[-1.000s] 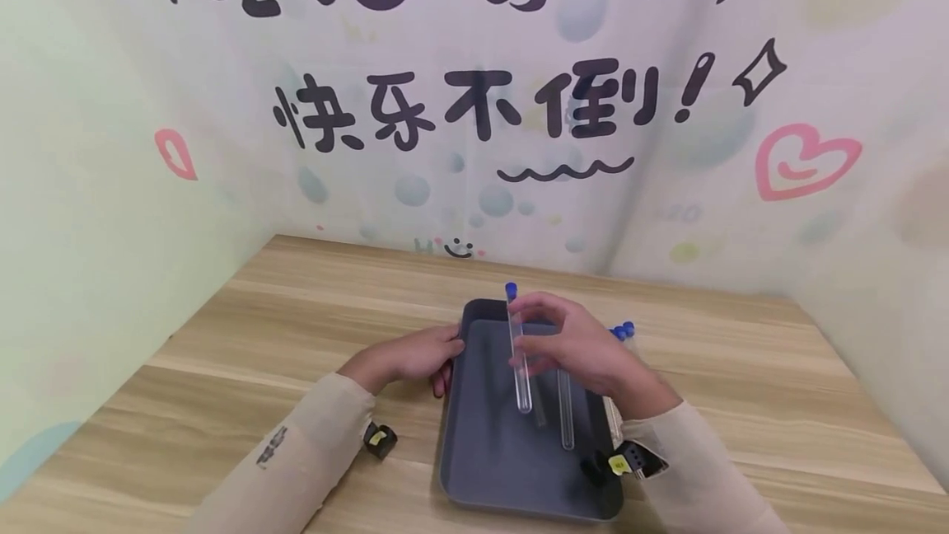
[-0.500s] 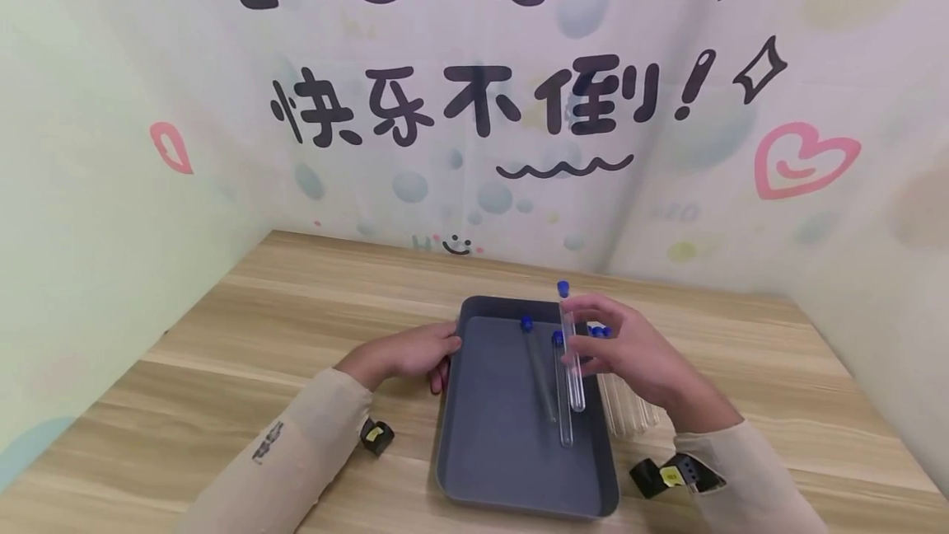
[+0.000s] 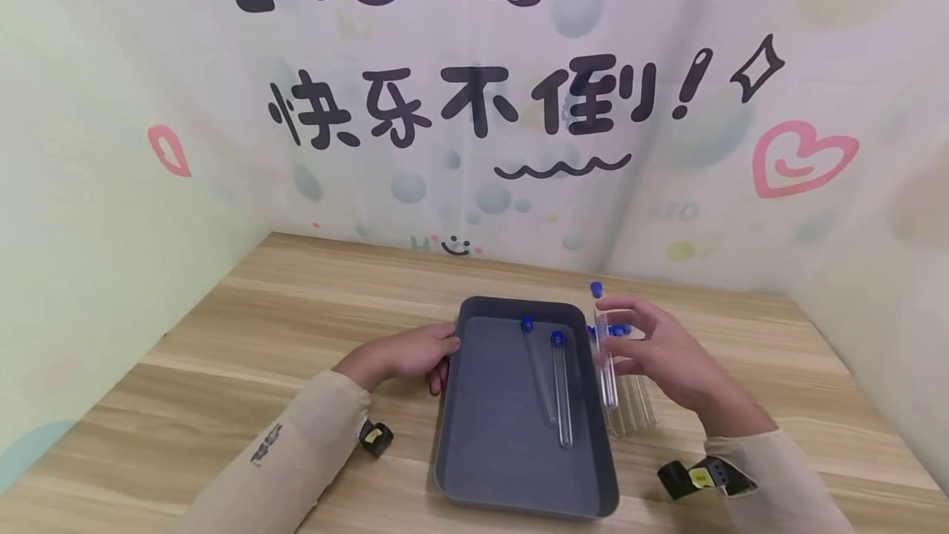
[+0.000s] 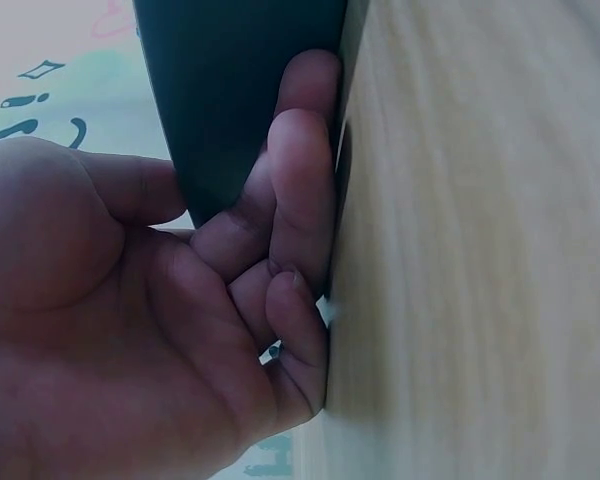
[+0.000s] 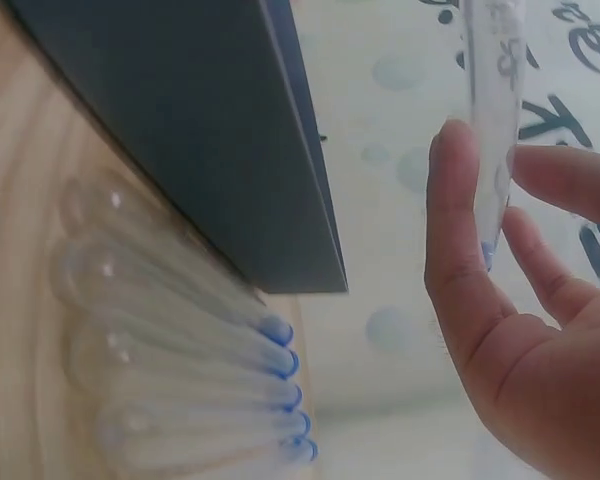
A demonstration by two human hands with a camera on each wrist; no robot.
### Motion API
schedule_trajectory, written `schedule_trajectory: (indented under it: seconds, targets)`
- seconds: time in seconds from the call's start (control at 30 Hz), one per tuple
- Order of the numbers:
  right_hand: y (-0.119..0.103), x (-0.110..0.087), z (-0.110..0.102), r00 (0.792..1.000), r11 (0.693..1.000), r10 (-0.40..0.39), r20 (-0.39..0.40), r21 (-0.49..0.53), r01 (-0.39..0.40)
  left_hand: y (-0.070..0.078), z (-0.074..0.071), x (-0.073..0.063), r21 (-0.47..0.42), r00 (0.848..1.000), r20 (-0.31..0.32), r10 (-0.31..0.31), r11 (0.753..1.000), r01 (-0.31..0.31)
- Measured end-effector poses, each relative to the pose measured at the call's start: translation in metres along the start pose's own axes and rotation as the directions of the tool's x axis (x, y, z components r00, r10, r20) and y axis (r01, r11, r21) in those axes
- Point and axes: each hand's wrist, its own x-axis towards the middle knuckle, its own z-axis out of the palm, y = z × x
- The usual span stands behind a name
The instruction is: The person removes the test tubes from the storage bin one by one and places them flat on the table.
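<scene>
My right hand [image 3: 660, 353] pinches a clear test tube [image 3: 606, 361] with a blue cap, holding it nearly upright just past the right rim of the grey tray [image 3: 504, 468]. In the right wrist view that tube [image 5: 494, 110] is between thumb and fingers. Two more blue-capped test tubes, one leaning [image 3: 539, 373] and one straighter [image 3: 563, 394], lie inside the tray. At the tray's left side, my left hand [image 3: 411, 353] grips the rim; in the left wrist view its fingers [image 4: 302, 180] curl under the tray wall [image 4: 230, 90].
A row of several capped test tubes [image 3: 636, 402] lies on the wooden table [image 3: 319, 303] along the tray's right side, partly hidden by my right hand. A printed cloth [image 3: 371, 196] hangs behind the table, with pale walls at both sides.
My right hand has carried the held test tube rightward from above the tray to beyond its right rim, over the row of tubes. My left hand stays on the tray.
</scene>
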Motion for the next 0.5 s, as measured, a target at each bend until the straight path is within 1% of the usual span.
schedule_trajectory:
  seconds: [0.13,0.3,0.5]
  targets:
    - [0.003,-0.002,-0.012,1.000,1.000,0.003,-0.012,-0.009,-0.003,-0.001,0.000,0.000,-0.004,1.000,-0.002,0.001,1.000,-0.001]
    - [0.009,-0.003,-0.023,1.000,1.000,-0.003,0.002,0.006,0.003,-0.001,0.000,0.000,-0.001,1.000,-0.003,0.004,1.000,-0.004]
    - [0.017,-0.004,-0.034,1.000,1.000,0.017,-0.002,-0.006,-0.017,-0.002,0.000,0.000,-0.001,1.000,-0.001,0.004,1.000,-0.004]
